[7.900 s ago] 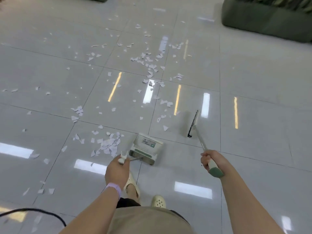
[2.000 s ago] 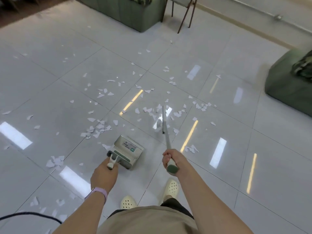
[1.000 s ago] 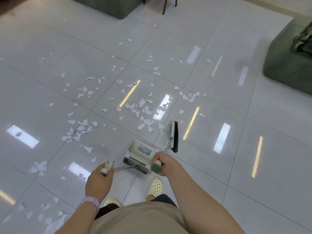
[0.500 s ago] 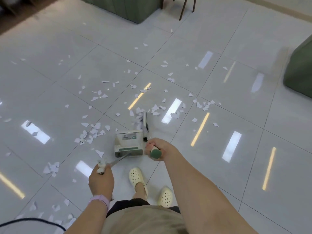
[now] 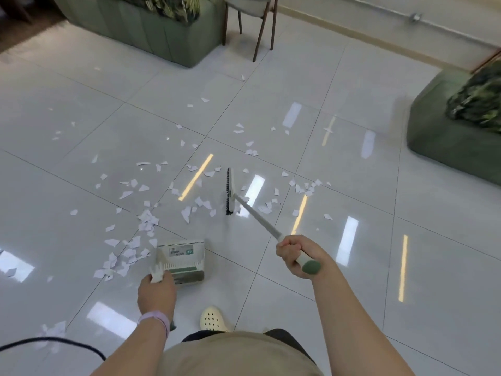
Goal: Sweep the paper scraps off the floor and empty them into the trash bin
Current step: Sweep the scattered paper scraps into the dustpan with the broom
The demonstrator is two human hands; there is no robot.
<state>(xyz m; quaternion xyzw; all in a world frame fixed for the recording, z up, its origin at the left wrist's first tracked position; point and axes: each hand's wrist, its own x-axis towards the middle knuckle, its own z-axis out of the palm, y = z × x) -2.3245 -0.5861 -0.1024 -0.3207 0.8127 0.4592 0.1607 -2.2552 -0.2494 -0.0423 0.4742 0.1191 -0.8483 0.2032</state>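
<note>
**Q:** Dozens of paper scraps (image 5: 147, 225), is that right? Where do they lie?

**A:** Yes, white torn pieces spread over the glossy tiled floor (image 5: 352, 308). The thickest drift runs from mid-floor down to the left edge of the dustpan (image 5: 181, 260); thinner scatter lies around the broom head (image 5: 230, 191) and off to its right, with a few strays far back near the chair (image 5: 250, 20).

**Q:** Who holds what?

**A:** The left hand (image 5: 157, 294), a lilac band at its wrist, grips the dustpan's white handle, fingers wrapped round it. The right hand (image 5: 294, 257) is closed in a fist round the broom's handle near its green end cap, the broom head down among the scraps, well ahead of the pan.

**Q:** How far along is the job?

**A:** Early, I'd judge. Most scraps are still loose on the tiles. Whether any sit inside the pan I cannot tell, since its top hides the inside. No trash bin is in view, so emptying is not yet done.

**Q:** Anything else around?

**A:** Green planter boxes (image 5: 151, 25) at the back and right, a black cable (image 5: 54, 341) at lower left, one cream clog (image 5: 212, 320)
</note>
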